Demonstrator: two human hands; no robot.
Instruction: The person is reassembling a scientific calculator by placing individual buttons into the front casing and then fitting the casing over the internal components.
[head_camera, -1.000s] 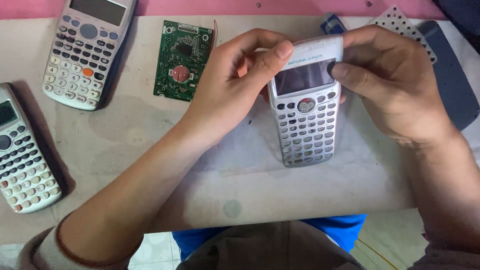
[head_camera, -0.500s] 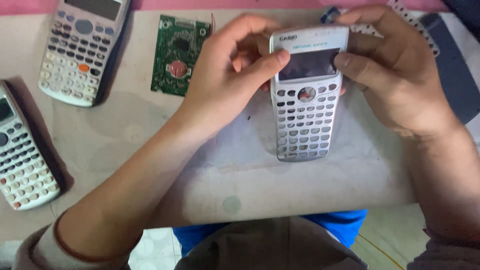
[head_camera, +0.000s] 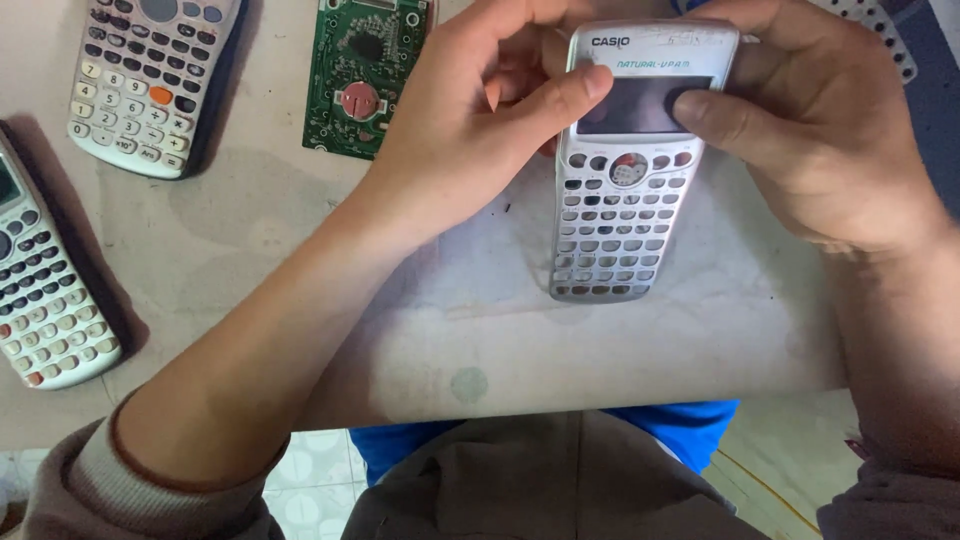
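Left hand (head_camera: 470, 130) and right hand (head_camera: 820, 130) both grip the silver calculator shell (head_camera: 625, 170) at upper centre, thumbs pressed on its dark screen. A green circuit board (head_camera: 362, 75) and two grey calculators (head_camera: 150, 80) lie at upper left.

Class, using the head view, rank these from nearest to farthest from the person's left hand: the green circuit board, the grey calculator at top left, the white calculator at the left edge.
1. Green circuit board, just left of the left hand.
2. Grey calculator, top left.
3. White calculator, left edge.
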